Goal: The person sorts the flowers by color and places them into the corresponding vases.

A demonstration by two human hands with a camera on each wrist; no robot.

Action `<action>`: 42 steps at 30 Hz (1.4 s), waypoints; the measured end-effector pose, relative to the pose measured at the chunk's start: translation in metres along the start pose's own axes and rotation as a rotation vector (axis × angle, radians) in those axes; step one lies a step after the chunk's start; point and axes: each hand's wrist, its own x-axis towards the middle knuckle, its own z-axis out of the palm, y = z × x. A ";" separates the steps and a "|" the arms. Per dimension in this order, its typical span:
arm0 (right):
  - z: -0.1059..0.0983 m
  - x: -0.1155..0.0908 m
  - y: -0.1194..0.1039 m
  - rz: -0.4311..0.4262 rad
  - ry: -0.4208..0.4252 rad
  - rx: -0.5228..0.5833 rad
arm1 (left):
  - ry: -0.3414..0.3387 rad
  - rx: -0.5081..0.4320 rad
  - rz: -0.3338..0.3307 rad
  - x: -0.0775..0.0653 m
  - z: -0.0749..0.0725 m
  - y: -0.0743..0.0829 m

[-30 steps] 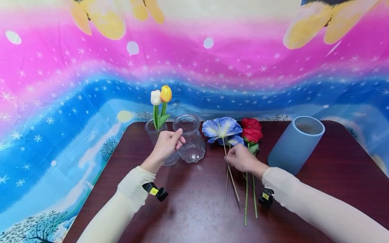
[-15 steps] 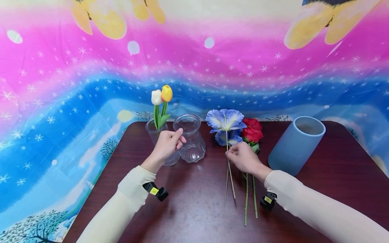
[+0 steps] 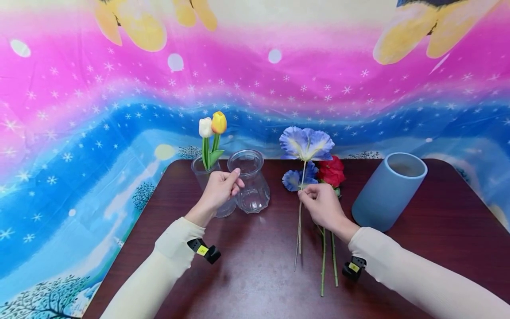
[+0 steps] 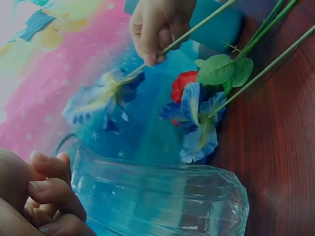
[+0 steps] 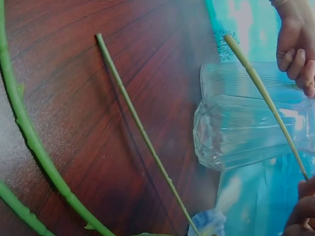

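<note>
My right hand [image 3: 323,207] pinches the thin stem of a blue iris [image 3: 306,145], its bloom raised above the table and the stem's free end pointing down toward me. A second blue iris [image 4: 197,120] lies on the table beneath it, beside a red rose [image 3: 332,170]. My left hand [image 3: 218,189] hovers at the two glass vases with loosely curled fingers and holds nothing; whether it touches glass I cannot tell. The flared clear vase [image 3: 253,195] stands just right of that hand. A ribbed glass vase [image 3: 198,165] behind the hand holds a white tulip [image 3: 205,127] and a yellow tulip [image 3: 219,122].
A tall blue-grey vase [image 3: 384,195] stands at the right on the dark wooden table [image 3: 255,274]. Green rose stems [image 3: 323,266] extend toward the front edge. A patterned cloth [image 3: 239,79] hangs behind the table.
My right hand has lifted the blue iris, its bloom rising and shifting right, away from the other iris. My left hand stays in place.
</note>
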 end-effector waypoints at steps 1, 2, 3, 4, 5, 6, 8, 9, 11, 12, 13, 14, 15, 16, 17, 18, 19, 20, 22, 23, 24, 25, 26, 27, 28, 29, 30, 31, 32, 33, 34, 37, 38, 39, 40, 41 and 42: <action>0.000 0.000 -0.001 -0.007 0.015 0.018 | 0.001 0.000 -0.002 0.000 0.000 0.000; -0.001 0.000 -0.002 -0.014 0.029 0.040 | 0.001 0.000 -0.003 0.000 0.000 0.000; -0.001 0.000 -0.004 -0.023 0.043 0.061 | 0.002 0.000 -0.004 0.000 0.000 0.000; -0.001 -0.001 -0.004 -0.033 0.060 0.080 | 0.002 0.001 -0.006 0.000 0.000 0.000; -0.001 -0.001 -0.006 -0.045 0.078 0.099 | 0.002 0.003 -0.007 0.000 0.000 0.000; -0.001 -0.001 -0.006 -0.055 0.096 0.115 | 0.002 0.004 -0.009 0.000 0.000 0.000; 0.000 -0.001 -0.008 -0.070 0.130 0.148 | 0.000 0.009 -0.013 0.000 0.000 0.000; 0.000 0.000 -0.009 -0.079 0.150 0.165 | -0.001 0.010 -0.015 0.000 0.000 0.000; 0.000 0.000 -0.011 -0.103 0.188 0.195 | 0.000 0.012 -0.018 0.000 -0.001 0.000; 0.000 0.000 -0.012 -0.115 0.204 0.209 | 0.000 0.012 -0.019 0.000 -0.001 0.000; 0.000 0.000 -0.014 -0.130 0.220 0.228 | 0.000 0.013 -0.019 0.000 -0.001 0.000; 0.000 -0.001 -0.016 -0.145 0.236 0.244 | 0.002 0.012 -0.019 0.000 -0.001 0.000; 0.000 0.000 -0.017 -0.162 0.253 0.260 | 0.003 0.010 -0.018 0.000 -0.001 0.000; 0.000 0.000 -0.019 -0.177 0.269 0.273 | 0.003 0.008 -0.017 -0.001 -0.001 0.000; 0.000 0.000 -0.020 -0.189 0.286 0.285 | 0.003 0.007 -0.016 -0.001 0.000 0.000; -0.001 0.001 -0.022 -0.198 0.305 0.300 | 0.003 0.005 -0.016 -0.001 0.000 0.000; -0.001 0.001 -0.023 -0.207 0.326 0.310 | 0.002 0.004 -0.016 -0.001 0.000 0.000; -0.001 0.002 -0.024 -0.216 0.345 0.319 | 0.001 0.004 -0.015 -0.001 -0.001 0.000; -0.002 0.003 -0.027 -0.234 0.382 0.341 | -0.003 0.004 -0.014 -0.001 -0.001 -0.001; -0.002 0.003 -0.028 -0.245 0.399 0.352 | -0.004 0.005 -0.014 -0.001 -0.001 -0.001; -0.003 0.003 -0.029 -0.256 0.414 0.363 | -0.005 0.006 -0.014 -0.001 -0.001 -0.001; -0.003 0.004 -0.030 -0.267 0.427 0.374 | -0.007 0.007 -0.014 -0.001 -0.001 -0.002; -0.004 0.005 -0.031 -0.277 0.438 0.387 | -0.008 0.007 -0.014 -0.001 -0.002 -0.002; -0.004 0.005 -0.033 -0.286 0.448 0.399 | -0.009 0.008 -0.014 0.000 -0.002 -0.002; -0.004 0.006 -0.034 -0.294 0.457 0.409 | -0.010 0.008 -0.015 0.000 -0.002 -0.003; -0.004 0.007 -0.035 -0.299 0.466 0.417 | -0.010 0.008 -0.016 0.000 -0.002 -0.003; -0.005 0.008 -0.036 -0.304 0.473 0.423 | -0.010 0.007 -0.016 0.000 -0.002 -0.003; -0.005 0.009 -0.037 -0.308 0.479 0.432 | -0.010 0.006 -0.016 0.000 -0.002 -0.003; -0.006 0.010 -0.038 -0.312 0.486 0.437 | -0.010 0.004 -0.015 0.001 -0.002 -0.004; -0.006 0.011 -0.040 -0.315 0.492 0.439 | -0.011 0.002 -0.013 0.000 -0.002 -0.004; -0.007 0.012 -0.041 -0.319 0.498 0.440 | -0.011 -0.002 -0.013 0.000 -0.002 -0.004; -0.009 0.016 -0.046 -0.334 0.514 0.440 | -0.012 -0.011 -0.009 0.000 -0.001 -0.002; -0.010 0.017 -0.048 -0.340 0.519 0.438 | -0.012 -0.014 -0.009 0.000 -0.001 -0.002; -0.011 0.018 -0.049 -0.347 0.523 0.438 | -0.013 -0.014 -0.009 0.000 -0.001 -0.002; -0.011 0.019 -0.051 -0.354 0.526 0.440 | -0.013 -0.014 -0.009 0.000 -0.001 -0.002; -0.012 0.021 -0.053 -0.360 0.528 0.443 | -0.013 -0.012 -0.008 0.000 -0.001 -0.002; -0.013 0.022 -0.055 -0.366 0.530 0.447 | -0.012 -0.011 -0.008 0.000 -0.001 -0.002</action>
